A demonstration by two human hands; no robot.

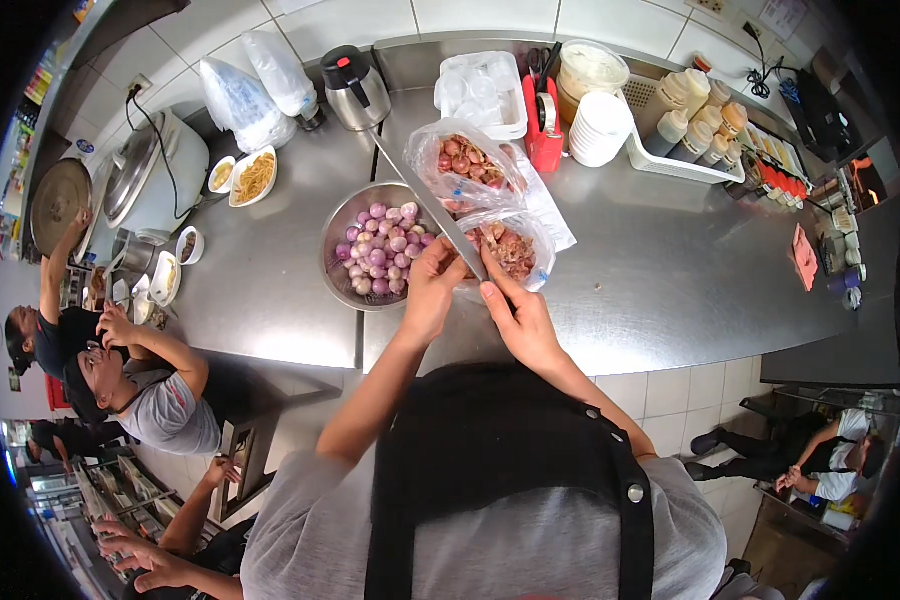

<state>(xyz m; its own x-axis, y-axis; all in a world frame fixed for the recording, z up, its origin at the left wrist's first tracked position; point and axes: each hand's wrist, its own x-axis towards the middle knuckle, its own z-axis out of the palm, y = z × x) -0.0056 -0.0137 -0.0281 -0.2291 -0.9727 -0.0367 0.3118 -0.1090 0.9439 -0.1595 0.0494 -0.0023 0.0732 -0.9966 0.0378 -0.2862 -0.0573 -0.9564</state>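
My right hand [522,325] is closed at the near end of a long-bladed knife [415,183], whose blade slants away to the far left. Beside the blade, my left hand [433,290] has its fingers pinched together; whatever they hold is too small and hidden to name. To the left of that hand, a round metal bowl [336,285] holds many peeled purple-white shallots [378,250]. Just beyond my right hand lies an open plastic bag of reddish-brown peelings [508,250]. Farther back, another clear bag contains unpeeled red shallots [460,160], partly crossed by the blade.
Along the back stand a steel jug [355,95], a plastic tub [467,85], a red tape dispenser [544,130] and stacked white containers [600,130]. A basket of sauce bottles [685,165] is at right. Left are a large cooker [175,150] and small dishes [253,178]. Other people stand left and right.
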